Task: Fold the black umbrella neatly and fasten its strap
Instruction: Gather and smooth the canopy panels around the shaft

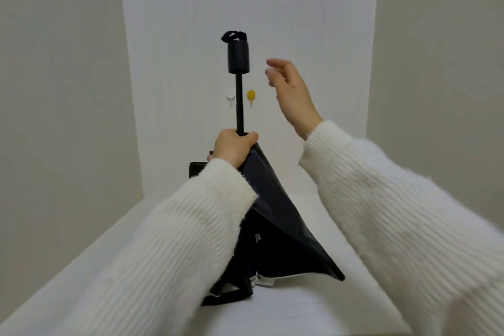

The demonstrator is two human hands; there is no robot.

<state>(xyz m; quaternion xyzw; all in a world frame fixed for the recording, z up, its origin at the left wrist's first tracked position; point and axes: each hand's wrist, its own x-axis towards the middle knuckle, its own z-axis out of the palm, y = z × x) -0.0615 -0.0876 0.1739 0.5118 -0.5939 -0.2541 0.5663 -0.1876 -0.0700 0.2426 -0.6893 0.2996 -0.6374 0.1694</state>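
Observation:
The black umbrella (275,213) stands handle-up on the white table, its loose canopy spreading down toward me. Its thin shaft (239,106) rises to a black cylindrical handle (238,57) topped by a small wrist loop. My left hand (234,148) grips the bunched canopy top where the shaft enters it. My right hand (291,93) hovers in the air to the right of the handle, fingers relaxed and loosely spread, touching nothing. A black strap (229,296) lies at the canopy's lower edge near the table.
White walls close in the table (300,314) on the left, back and right. Two small wall hooks, one white (230,97) and one yellow (251,96), are fixed on the back wall behind the shaft.

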